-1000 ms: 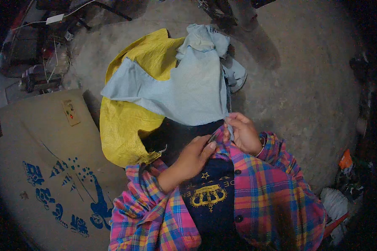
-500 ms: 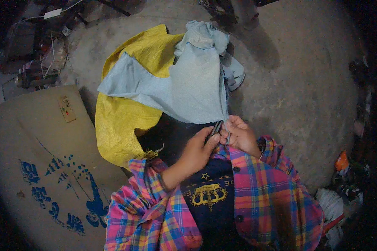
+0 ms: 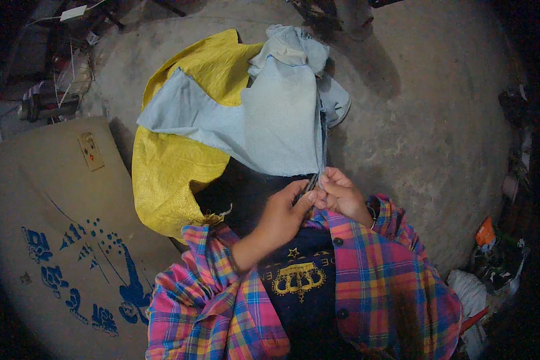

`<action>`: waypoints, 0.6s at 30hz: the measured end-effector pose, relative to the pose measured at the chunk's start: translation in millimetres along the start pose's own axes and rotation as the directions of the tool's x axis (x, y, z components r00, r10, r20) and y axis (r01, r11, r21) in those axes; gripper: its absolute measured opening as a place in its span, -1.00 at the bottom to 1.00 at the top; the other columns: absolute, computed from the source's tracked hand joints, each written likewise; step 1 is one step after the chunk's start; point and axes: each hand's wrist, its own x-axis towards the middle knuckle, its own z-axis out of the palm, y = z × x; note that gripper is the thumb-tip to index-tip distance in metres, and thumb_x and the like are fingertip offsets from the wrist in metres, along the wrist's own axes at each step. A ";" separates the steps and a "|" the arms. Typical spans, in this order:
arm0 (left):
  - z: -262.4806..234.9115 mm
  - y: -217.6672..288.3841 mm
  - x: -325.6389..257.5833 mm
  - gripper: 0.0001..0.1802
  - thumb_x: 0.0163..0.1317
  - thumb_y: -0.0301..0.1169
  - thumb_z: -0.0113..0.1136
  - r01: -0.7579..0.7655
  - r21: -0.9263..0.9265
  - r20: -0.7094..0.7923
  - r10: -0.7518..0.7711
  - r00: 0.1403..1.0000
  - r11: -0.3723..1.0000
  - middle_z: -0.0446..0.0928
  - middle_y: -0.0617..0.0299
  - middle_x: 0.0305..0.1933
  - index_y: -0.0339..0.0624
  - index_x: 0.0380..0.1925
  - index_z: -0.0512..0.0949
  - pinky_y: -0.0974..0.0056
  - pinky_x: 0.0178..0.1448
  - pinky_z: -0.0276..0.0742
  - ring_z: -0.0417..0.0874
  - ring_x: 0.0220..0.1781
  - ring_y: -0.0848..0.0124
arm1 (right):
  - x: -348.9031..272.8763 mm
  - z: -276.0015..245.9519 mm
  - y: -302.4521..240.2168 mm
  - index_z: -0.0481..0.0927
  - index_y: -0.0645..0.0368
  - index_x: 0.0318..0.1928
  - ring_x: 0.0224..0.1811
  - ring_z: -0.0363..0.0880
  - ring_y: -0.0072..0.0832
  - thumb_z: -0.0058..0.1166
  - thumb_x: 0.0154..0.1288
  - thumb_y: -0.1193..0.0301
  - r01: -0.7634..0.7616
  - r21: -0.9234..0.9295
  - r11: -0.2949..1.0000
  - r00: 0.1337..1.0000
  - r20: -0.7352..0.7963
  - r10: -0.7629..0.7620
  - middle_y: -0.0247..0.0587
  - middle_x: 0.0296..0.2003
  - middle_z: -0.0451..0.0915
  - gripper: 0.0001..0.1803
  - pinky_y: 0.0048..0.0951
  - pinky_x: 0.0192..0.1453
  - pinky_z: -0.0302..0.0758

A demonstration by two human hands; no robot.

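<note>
Cloth edge | pinched between left hand, right hand

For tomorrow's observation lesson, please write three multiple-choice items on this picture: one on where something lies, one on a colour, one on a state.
1. Where does the yellow sack lie?
A. under the pale blue cloth
B. on the person's lap
C. on the tan sack with blue print

2. What colour is the cloth that the hands hold?
A. red
B. pale blue
C. black

3. How is the left hand?
A. flat on the floor
B. pinching a small dark tool at the cloth's edge
C. empty, hanging free

Key: A, the cloth drapes over it; B, plainly pale blue; B, fingers meet the right hand there.
</note>
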 end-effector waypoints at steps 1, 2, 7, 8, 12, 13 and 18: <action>0.1 0.0 0.0 -0.76 0.14 -0.38 -0.09 0.001 -0.014 0.003 -0.001 1.000 1.000 0.44 0.30 -0.49 -0.26 -0.22 0.40 0.48 -0.41 0.35 0.41 -0.49 0.59 | 0.2 -0.6 0.1 0.25 0.23 -0.24 -0.60 0.34 -0.53 -0.20 0.20 0.40 0.004 -0.018 1.000 1.000 0.011 -0.004 -0.24 -0.54 0.37 -0.82 -0.55 -0.52 0.32; 0.3 -0.3 0.2 -0.76 0.14 -0.38 -0.08 0.020 -0.021 0.002 -0.020 1.000 1.000 0.44 0.30 -0.48 -0.27 -0.22 0.39 0.48 -0.40 0.36 0.41 -0.49 0.59 | 0.5 -1.2 0.0 0.25 0.23 -0.23 -0.59 0.34 -0.54 -0.20 0.20 0.40 0.008 -0.036 0.999 1.000 0.023 -0.007 -0.25 -0.53 0.37 -0.82 -0.56 -0.52 0.31; 2.5 -5.5 3.5 -0.76 0.13 -0.41 -0.06 -0.020 -0.035 -0.058 0.018 0.998 0.999 0.43 0.28 -0.47 -0.32 -0.23 0.35 0.47 -0.38 0.37 0.42 -0.46 0.56 | -0.3 -0.1 0.3 0.25 0.22 -0.22 -0.55 0.35 -0.56 -0.20 0.20 0.40 -0.003 -0.046 0.999 1.000 0.000 0.003 -0.26 -0.47 0.37 -0.81 -0.59 -0.51 0.32; 2.7 -6.4 3.7 -0.77 0.12 -0.42 -0.05 -0.049 -0.070 -0.065 0.045 0.997 0.996 0.43 0.27 -0.47 -0.32 -0.25 0.34 0.47 -0.37 0.37 0.43 -0.45 0.56 | -0.9 0.4 0.4 0.25 0.22 -0.22 -0.54 0.35 -0.56 -0.20 0.20 0.40 -0.011 -0.036 0.999 1.000 0.006 0.012 -0.27 -0.46 0.37 -0.81 -0.59 -0.51 0.32; 2.5 -6.1 3.7 -0.82 0.11 -0.43 -0.03 -0.020 -0.101 -0.057 0.015 0.998 0.995 0.43 0.24 -0.46 -0.31 -0.33 0.30 0.46 -0.34 0.38 0.44 -0.42 0.53 | -0.8 -0.2 1.3 0.25 0.21 -0.23 -0.50 0.37 -0.55 -0.20 0.20 0.40 -0.015 -0.020 1.000 1.000 -0.015 0.015 -0.29 -0.43 0.37 -0.83 -0.56 -0.49 0.34; 2.4 -5.2 3.6 -0.83 0.11 -0.43 -0.03 -0.008 -0.119 -0.046 0.003 0.999 0.993 0.43 0.24 -0.47 -0.30 -0.35 0.30 0.46 -0.34 0.38 0.44 -0.42 0.53 | -0.1 -1.1 1.8 0.25 0.20 -0.23 -0.50 0.37 -0.54 -0.20 0.20 0.41 -0.018 -0.010 1.000 1.000 -0.010 0.018 -0.29 -0.42 0.37 -0.83 -0.55 -0.48 0.34; 3.6 -1.1 3.2 -0.84 0.10 -0.43 -0.02 0.021 -0.211 -0.028 -0.027 0.999 0.977 0.42 0.25 -0.47 -0.29 -0.37 0.31 0.46 -0.35 0.36 0.43 -0.44 0.53 | 2.0 -5.9 2.5 0.26 0.18 -0.24 -0.48 0.37 -0.53 -0.20 0.20 0.42 -0.018 0.030 0.999 0.999 0.034 0.017 -0.30 -0.41 0.37 -0.86 -0.52 -0.47 0.36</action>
